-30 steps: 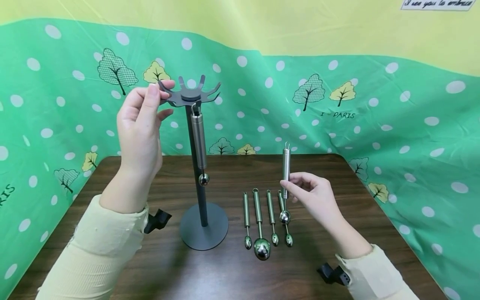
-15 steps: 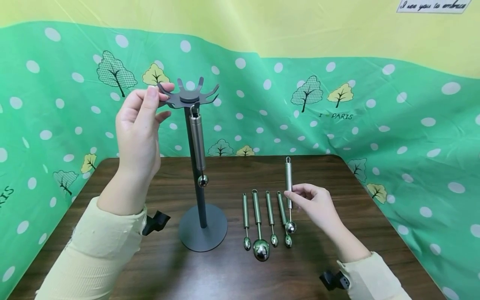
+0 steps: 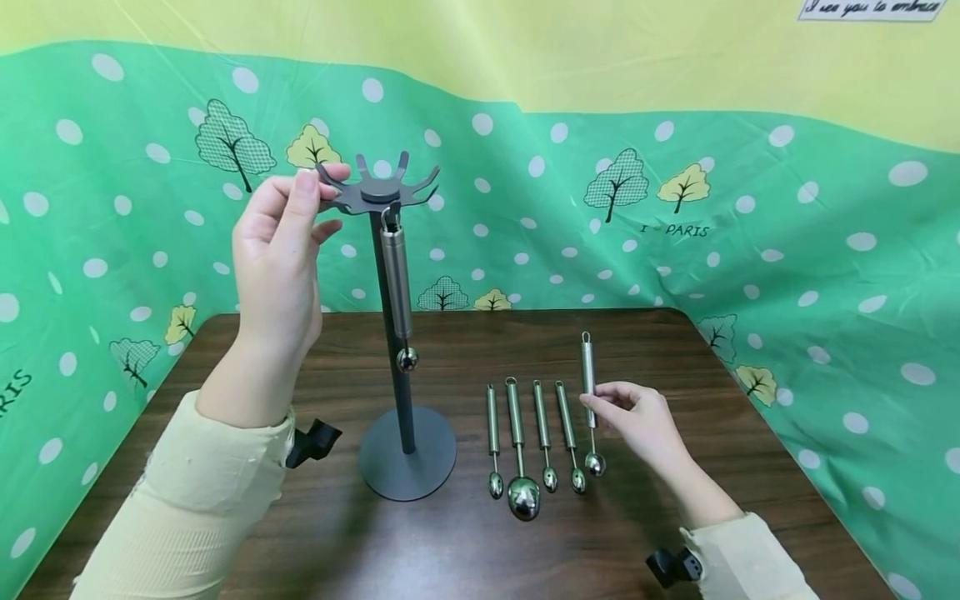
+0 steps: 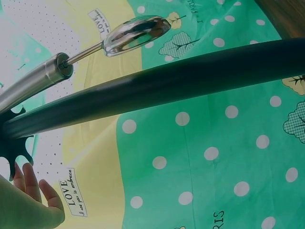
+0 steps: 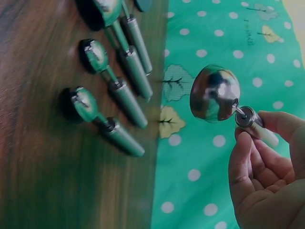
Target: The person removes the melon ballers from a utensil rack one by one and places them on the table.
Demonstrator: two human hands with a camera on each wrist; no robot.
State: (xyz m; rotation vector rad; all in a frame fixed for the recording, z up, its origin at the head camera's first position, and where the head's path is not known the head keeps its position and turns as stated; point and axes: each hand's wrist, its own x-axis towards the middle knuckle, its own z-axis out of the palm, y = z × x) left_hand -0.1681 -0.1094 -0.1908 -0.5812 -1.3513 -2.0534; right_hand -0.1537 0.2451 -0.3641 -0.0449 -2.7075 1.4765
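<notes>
At the upper left of the head view, my left hand (image 3: 281, 250) pinches one curved hook of a dark grey utensil stand (image 3: 395, 333) between thumb and fingers. From another hook hangs a steel melon baller (image 3: 397, 283), also large in the left wrist view. My right hand (image 3: 641, 421) pinches the lower handle of a second melon baller (image 3: 588, 362), upright with its loop at the top. The right wrist view shows its round bowl (image 5: 214, 93) from beneath, close over the table. Left of it lie several steel scoops (image 3: 523, 498) side by side, bowls toward me.
The stand's round base (image 3: 407, 479) rests on the dark wooden table (image 3: 300, 542), left of the row of scoops. Behind the table hangs a green and yellow printed cloth (image 3: 510, 150). Black wrist mounts (image 3: 313, 443) stick out from both sleeves.
My right hand has lowered the melon baller and brought it rightward, from overlapping the rightmost scoop to beside it. My left hand has kept its grip on the stand's hook.
</notes>
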